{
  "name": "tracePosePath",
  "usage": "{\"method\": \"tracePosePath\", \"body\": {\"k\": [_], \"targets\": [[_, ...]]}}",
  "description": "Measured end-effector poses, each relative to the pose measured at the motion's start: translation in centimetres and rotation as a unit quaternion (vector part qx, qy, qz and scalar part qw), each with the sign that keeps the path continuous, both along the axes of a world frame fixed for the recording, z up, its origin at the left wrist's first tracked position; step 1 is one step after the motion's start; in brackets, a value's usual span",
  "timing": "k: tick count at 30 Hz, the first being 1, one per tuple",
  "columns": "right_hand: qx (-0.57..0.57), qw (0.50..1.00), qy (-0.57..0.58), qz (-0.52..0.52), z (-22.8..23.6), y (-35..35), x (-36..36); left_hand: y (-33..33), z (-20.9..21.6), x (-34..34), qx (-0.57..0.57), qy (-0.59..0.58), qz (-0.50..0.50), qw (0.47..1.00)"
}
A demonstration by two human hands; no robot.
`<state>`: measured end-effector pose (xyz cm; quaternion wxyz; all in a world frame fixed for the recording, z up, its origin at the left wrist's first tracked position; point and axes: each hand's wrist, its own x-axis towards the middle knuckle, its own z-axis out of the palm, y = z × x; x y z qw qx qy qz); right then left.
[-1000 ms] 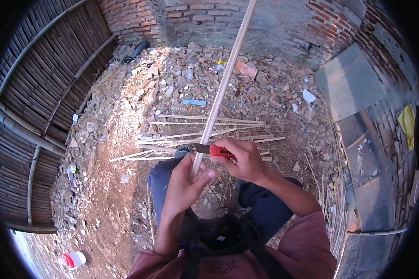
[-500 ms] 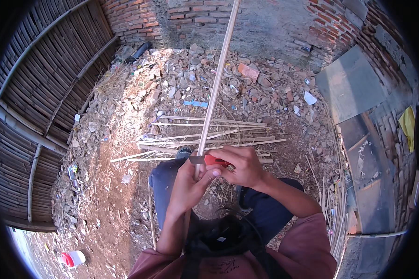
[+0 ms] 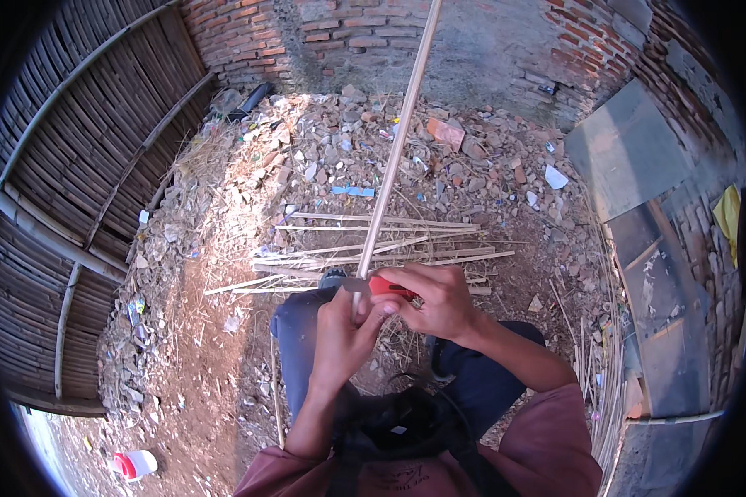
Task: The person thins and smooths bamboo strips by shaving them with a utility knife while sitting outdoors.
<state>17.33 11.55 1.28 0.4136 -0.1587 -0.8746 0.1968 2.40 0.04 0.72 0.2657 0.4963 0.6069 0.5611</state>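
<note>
My left hand (image 3: 340, 344) is closed around the lower part of a long, pale bamboo strip (image 3: 394, 157), which slants up and away past the far wall's base. In my right hand (image 3: 441, 302) is a utility knife with a red handle (image 3: 388, 287). Its grey blade (image 3: 355, 285) lies across the strip just above my left fingers. Both hands are close together, between my knees, with the right thumb near the left one. Past them, several cut bamboo strips (image 3: 464, 259) lie in a loose pile on the ground.
Rubble (image 3: 323, 157) covers the ground up to a brick wall (image 3: 348, 33). A bamboo-slat panel (image 3: 83, 132) stands at left, with a red-and-white container (image 3: 137, 465) near it. Boards (image 3: 634, 153) lean at right, beside more thin strips (image 3: 609, 422).
The view has shifted slightly. The far end of the bamboo strip leans a little more to the right. Both hands keep their grips, and the blade stays across the strip.
</note>
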Motion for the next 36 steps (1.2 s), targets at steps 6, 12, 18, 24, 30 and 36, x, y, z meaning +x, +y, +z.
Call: {"method": "tracePosePath", "body": {"k": [6, 12, 18, 24, 30, 36], "targets": [[0.009, 1.0, -0.005, -0.017, 0.5, -0.2, 0.2, -0.5, 1.7, 0.6, -0.04, 0.071, 0.042, 0.996], [0.003, 1.0, 0.007, -0.017, 0.5, 0.0, 0.0, -0.8, 1.9, 0.9, -0.051, 0.066, 0.052, 0.995], [0.003, 1.0, 0.015, -0.016, 1.0, 0.6, -0.1, -0.9, 1.6, 0.7, -0.06, 0.074, 0.052, 0.994], [-0.006, 1.0, 0.01, -0.023, 1.4, 1.0, 0.2, -1.5, 1.3, 0.3, -0.08, 0.085, 0.05, 0.992], [-0.044, 0.992, 0.063, -0.104, 2.8, 5.4, 2.1, -3.4, 0.5, 1.0, -0.102, 0.072, 0.038, 0.991], [-0.075, 0.994, 0.018, -0.071, 2.4, 5.3, 2.6, -3.7, 0.0, 0.6, -0.099, 0.044, 0.029, 0.994]]}}
